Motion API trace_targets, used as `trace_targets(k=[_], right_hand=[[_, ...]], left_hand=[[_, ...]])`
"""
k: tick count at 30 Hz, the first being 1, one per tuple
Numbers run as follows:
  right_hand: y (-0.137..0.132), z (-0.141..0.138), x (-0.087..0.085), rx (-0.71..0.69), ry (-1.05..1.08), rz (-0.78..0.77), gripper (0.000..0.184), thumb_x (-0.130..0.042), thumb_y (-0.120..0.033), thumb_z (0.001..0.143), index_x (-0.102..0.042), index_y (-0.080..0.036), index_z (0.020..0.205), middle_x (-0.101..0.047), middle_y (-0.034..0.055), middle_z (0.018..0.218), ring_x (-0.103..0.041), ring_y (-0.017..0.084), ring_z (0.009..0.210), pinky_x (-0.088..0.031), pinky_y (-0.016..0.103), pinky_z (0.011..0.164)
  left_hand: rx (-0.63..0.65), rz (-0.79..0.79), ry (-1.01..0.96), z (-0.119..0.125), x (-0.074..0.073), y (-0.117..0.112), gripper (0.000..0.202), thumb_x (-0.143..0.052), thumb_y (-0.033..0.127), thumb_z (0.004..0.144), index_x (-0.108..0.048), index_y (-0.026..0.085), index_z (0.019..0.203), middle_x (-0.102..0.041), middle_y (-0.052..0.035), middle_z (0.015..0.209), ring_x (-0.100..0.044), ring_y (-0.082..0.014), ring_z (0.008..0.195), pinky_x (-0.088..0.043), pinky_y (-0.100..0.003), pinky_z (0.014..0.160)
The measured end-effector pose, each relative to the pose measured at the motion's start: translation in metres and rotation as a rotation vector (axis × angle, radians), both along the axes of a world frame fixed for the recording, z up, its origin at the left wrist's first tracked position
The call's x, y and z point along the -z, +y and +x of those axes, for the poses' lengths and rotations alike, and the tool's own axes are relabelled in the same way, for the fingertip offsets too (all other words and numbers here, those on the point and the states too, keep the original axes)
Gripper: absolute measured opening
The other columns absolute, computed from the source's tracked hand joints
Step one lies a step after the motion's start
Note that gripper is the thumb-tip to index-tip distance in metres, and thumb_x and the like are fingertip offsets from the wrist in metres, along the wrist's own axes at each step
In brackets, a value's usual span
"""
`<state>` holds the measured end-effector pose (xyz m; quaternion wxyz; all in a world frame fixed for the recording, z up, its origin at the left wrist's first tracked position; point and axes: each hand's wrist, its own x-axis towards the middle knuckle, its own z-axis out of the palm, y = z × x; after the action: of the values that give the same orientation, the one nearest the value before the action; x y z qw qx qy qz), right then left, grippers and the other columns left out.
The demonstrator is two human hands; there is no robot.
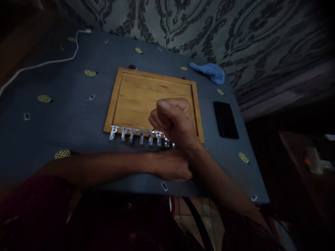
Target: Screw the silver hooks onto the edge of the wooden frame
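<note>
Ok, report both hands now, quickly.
Left hand: looks closed; any contents hidden.
Right hand: closed in a fist; cannot tell whether it holds anything.

Your right hand [176,120] is above the near right part of the wooden board [149,99], most of which lies to the left of your grip and beyond it. The row of clips [141,137] runs along the board's near edge, mostly to the left of your grip, with a thin shaft [152,130] between your fist and the clips. Your left hand [170,166] is nearer to you than your grip, in front of the row. The board lies on the table [73,115]. Right of your grip, beyond the board's edge, lies the phone [226,120]; farther back on that side is the cloth [210,72], near the wall [183,26]. Far left and beyond your grip runs the cable [53,61].
</note>
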<state>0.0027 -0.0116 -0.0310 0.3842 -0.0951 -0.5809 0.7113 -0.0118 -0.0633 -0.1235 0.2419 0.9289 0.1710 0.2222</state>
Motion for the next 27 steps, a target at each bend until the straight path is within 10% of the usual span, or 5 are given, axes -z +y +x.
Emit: trace_targets(k=[15, 27], right_hand=[[-0.015, -0.003, 0.004, 0.237, -0.031, 0.044, 0.058, -0.060, -0.050, 0.090, -0.028, -0.024, 0.050, -0.022, -0.0082, 0.047, -0.017, 0.008, 0.041, -0.016, 0.027, 0.041], [0.004, 0.002, -0.006, -0.351, -0.055, 0.148, 0.050, -0.057, -0.023, 0.095, -0.033, -0.020, 0.051, -0.027, -0.0081, 0.049, -0.023, 0.005, 0.044, -0.020, 0.025, 0.045]], left_hand=[[0.134, -0.082, 0.003, -0.004, -0.006, 0.001, 0.025, -0.051, 0.008, 0.087, -0.058, 0.018, 0.065, -0.063, -0.0029, 0.076, -0.056, -0.0162, 0.071, -0.038, -0.029, 0.063], [0.089, 0.132, 0.038, -0.002, 0.001, 0.002, 0.026, -0.051, 0.019, 0.091, -0.065, 0.019, 0.068, -0.067, -0.0037, 0.075, -0.056, -0.0171, 0.067, -0.040, -0.033, 0.065]])
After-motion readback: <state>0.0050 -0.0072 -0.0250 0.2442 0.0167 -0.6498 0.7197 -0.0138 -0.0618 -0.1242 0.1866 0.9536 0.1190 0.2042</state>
